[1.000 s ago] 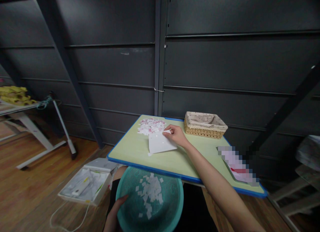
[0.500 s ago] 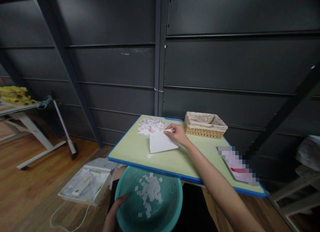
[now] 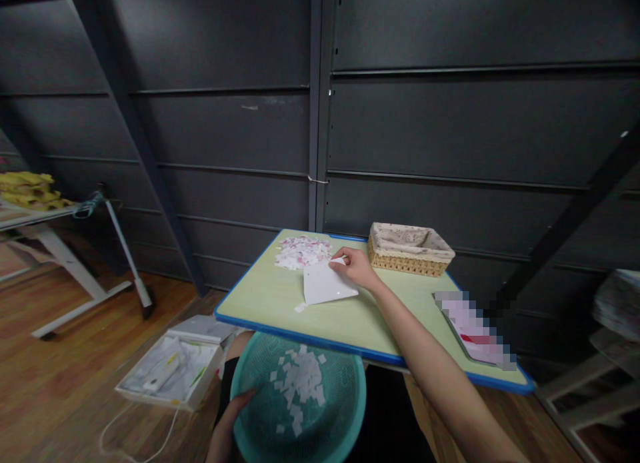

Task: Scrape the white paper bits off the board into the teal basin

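My right hand (image 3: pixel 351 266) pinches the top right corner of a white card (image 3: pixel 327 283), whose lower edge rests on or just above the table. Beside the card's lower left corner lies a small white scrap (image 3: pixel 300 308). A heap of paper scraps (image 3: pixel 303 252), white with some pink, is spread behind the card. On my lap sits a green plastic basket (image 3: pixel 357 396) with many small white paper squares (image 3: pixel 303 380) inside. My left hand (image 3: pixel 233 413) grips its left rim, thumb inside and the other fingers hidden beneath.
The pale green table (image 3: pixel 260 290) has a blue edge. A cloth-lined wicker basket (image 3: pixel 410 258) stands at its back right, and a blurred-out flat object (image 3: pixel 473 330) lies at the right. An open white box (image 3: pixel 170 373) with a cord is on the floor at left.
My right hand has shifted the card slightly right, and the small scrap by its lower left corner shows more clearly. My left hand and the green basket stay in place.
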### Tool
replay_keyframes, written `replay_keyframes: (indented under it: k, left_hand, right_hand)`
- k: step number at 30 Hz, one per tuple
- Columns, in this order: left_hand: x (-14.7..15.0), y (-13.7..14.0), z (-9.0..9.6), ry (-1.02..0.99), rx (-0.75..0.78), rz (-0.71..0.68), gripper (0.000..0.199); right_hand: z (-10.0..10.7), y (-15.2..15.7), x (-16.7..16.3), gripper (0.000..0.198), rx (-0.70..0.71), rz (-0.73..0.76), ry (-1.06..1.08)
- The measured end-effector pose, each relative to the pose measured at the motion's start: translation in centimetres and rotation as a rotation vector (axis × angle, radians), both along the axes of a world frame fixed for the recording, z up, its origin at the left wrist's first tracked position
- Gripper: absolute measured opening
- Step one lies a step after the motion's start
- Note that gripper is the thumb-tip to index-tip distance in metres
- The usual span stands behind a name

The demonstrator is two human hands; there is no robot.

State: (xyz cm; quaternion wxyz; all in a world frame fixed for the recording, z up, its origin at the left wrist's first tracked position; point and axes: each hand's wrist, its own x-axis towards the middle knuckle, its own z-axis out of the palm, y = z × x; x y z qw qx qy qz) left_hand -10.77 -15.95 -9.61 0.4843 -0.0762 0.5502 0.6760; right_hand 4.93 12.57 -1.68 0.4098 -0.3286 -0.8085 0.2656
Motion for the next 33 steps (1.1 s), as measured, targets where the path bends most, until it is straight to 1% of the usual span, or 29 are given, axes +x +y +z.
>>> replay_keyframes:
  k: [3,7,11,14,16,20,23,26,30,33]
  left_hand:
    - [-0.2,0.0,-0.4,-0.027,-0.026,0.005,0.060]
    - [-0.6,-0.1,-1.0,-0.022,-0.035,-0.037,0.061]
    - [-0.9,0.0,-1.3,-0.026,-0.034,-0.020,0.066]
    - [-0.8,0.0,-1.1,-0.054,-0.037,-0.041,0.074]
    - [-0.7,0.0,-0.9,-0.045,-0.004,-0.063,0.079]
    - [-0.7,-0.1,-1.0,-0.022,0.004,-0.037,0.078]
    - [-0.8,-0.1,-1.3,-0.033,-0.001,-0.071,0.075]
    - [-1.0,0.0,-1.6,-0.027,-0.039,-0.062,0.071]
    - [-1.2,0.1,-1.5,-0.063,-0.044,-0.055,0.073]
    - [-1.2,0.0,-1.1,-0.053,-0.063,-0.050,0.065]
  right_hand:
    - [0.1,0.1,0.2,0.020,0.026,-0.034,-0.021]
    - [0.3,0.1,0.3,0.019,0.071,-0.094,-0.076]
    - [0.7,0.4,0.9,0.017,0.118,-0.198,-0.151]
    - [1.1,0.8,1.5,0.015,0.121,-0.228,-0.126]
    - [1.1,1.0,1.6,0.016,0.085,-0.183,-0.062]
    - [0.5,0.8,0.9,0.022,-0.014,-0.008,0.037]
    - [-0.2,0.4,0.1,0.022,-0.048,0.013,0.019]
    - [-0.7,0.1,-0.4,0.022,-0.089,0.034,-0.009]
    - [-1.0,-0.2,-0.7,0.022,-0.140,0.080,-0.002]
    - [-0.9,-0.6,-0.8,0.024,-0.210,0.130,0.018]
